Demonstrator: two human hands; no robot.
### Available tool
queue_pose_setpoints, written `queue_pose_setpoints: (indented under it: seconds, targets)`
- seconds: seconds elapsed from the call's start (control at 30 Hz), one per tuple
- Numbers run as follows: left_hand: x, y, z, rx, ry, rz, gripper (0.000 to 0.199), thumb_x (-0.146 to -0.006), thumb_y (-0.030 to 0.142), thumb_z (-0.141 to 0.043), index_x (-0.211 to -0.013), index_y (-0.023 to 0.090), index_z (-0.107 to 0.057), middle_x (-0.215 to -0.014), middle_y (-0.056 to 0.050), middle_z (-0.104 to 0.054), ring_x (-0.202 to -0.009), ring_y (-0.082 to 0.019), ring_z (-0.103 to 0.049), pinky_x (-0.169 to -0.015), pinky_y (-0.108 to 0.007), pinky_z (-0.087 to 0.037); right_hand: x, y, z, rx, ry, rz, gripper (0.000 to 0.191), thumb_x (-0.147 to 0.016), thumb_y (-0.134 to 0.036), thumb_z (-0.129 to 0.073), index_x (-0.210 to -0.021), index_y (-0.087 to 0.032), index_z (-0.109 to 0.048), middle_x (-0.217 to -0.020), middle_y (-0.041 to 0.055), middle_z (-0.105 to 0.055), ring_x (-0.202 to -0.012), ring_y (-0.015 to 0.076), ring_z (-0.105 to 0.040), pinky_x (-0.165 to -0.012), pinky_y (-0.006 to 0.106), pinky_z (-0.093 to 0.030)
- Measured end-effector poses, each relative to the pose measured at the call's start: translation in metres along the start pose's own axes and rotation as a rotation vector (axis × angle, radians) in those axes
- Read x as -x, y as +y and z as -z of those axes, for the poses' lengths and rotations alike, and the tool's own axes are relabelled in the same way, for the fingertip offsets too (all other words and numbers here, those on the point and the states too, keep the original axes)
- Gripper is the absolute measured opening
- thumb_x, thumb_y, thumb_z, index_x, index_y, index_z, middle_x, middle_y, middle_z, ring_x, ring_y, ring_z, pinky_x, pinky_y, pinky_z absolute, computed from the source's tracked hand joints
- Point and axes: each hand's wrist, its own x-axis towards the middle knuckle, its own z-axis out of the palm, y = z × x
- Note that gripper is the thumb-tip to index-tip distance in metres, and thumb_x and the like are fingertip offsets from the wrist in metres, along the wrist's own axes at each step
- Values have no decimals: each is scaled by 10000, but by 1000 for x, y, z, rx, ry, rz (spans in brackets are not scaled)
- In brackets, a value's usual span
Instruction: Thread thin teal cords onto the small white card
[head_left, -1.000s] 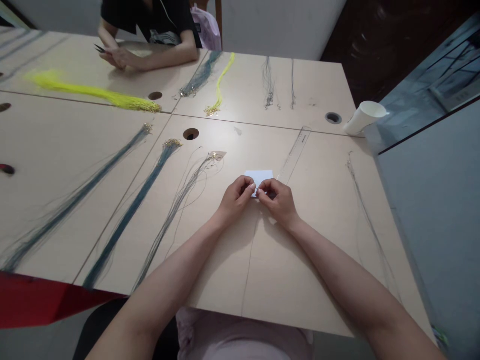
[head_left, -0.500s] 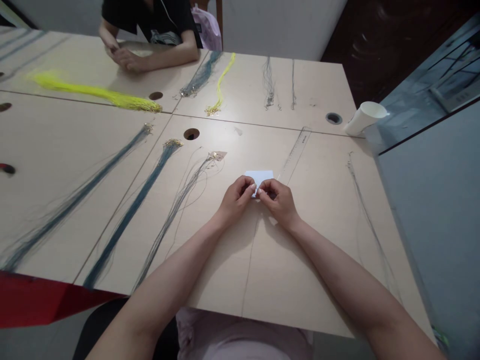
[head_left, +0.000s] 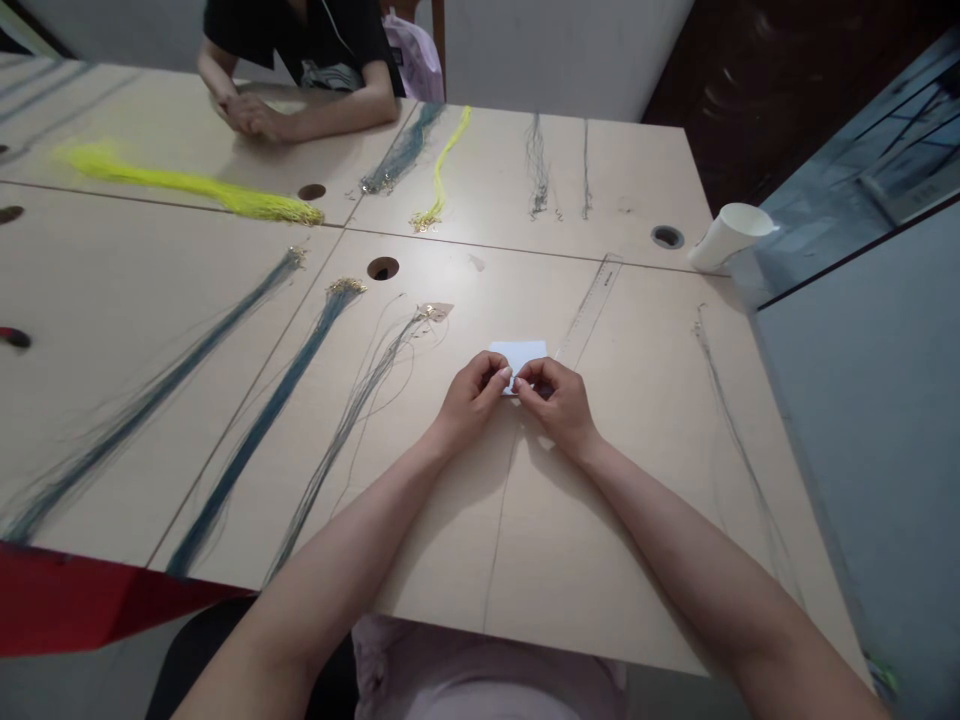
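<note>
My left hand (head_left: 480, 385) and my right hand (head_left: 553, 396) meet over a small white card (head_left: 518, 352) lying on the table. Both are closed, thumbs and forefingers pinching close together. Whatever sits between my left fingertips is too small to make out. From beneath my right hand a thin fishing line (head_left: 504, 510) trails down to the near table edge. Just beyond the card lies a clear ruler (head_left: 590, 308). Left of my hands rests a loose bundle of grey lines (head_left: 352, 418) with gold hooks (head_left: 432, 313) at its top.
Blue-green bundles of line (head_left: 262, 425) lie to the left, a yellow bundle (head_left: 202, 185) farther back. More lines (head_left: 731, 420) lie on the right. A white cup (head_left: 731, 238) leans at the right edge. Across the table a person rests their forearms (head_left: 330, 115).
My fingertips shift very slightly over the card. The hands across the table move a little; everything else stays in place.
</note>
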Motion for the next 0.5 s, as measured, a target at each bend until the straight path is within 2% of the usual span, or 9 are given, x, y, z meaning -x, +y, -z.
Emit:
queue_pose_setpoints:
  seconds: [0.5]
  targets:
    - [0, 0, -1, 29, -9, 7, 178, -829, 341, -456, -801, 166, -475, -738, 5, -473, -679, -104, -449, -629, -228, -391, 0, 2, 0, -9, -14, 2, 25, -730, -200, -523, -713, -192, -540, -646, -15, -565, -540, 107, -476, -516, 229, -388]
